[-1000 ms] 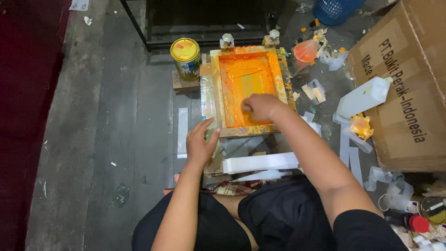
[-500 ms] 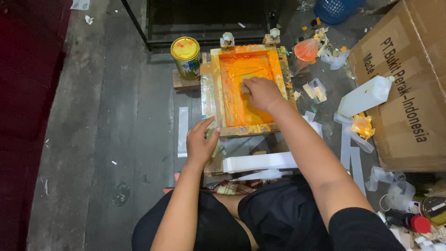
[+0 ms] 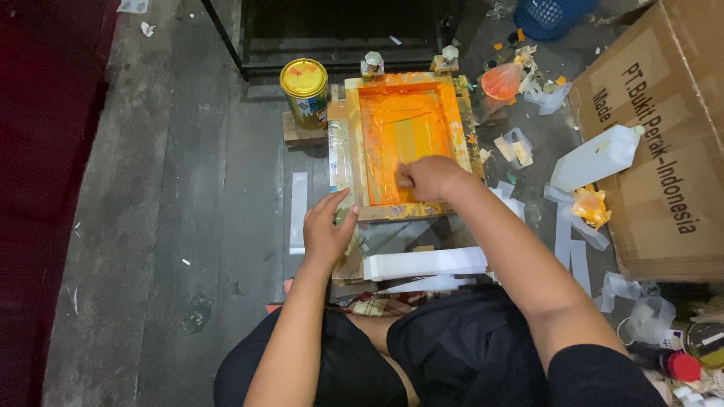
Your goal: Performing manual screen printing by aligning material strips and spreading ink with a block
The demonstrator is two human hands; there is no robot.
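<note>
Both arms reach forward from the lap. The right hand (image 3: 426, 178) is curled into a fist low inside the screen-printing frame (image 3: 403, 143), fingers clenched on something I can't make out, likely a squeegee. The frame lies flat on a low stand on the floor, its mesh smeared with orange ink. The left hand (image 3: 326, 230) rests at the frame's near left corner, fingers loosely spread, touching the edge. A yellow-lidded paint can (image 3: 305, 90) stands just left of the frame
</note>
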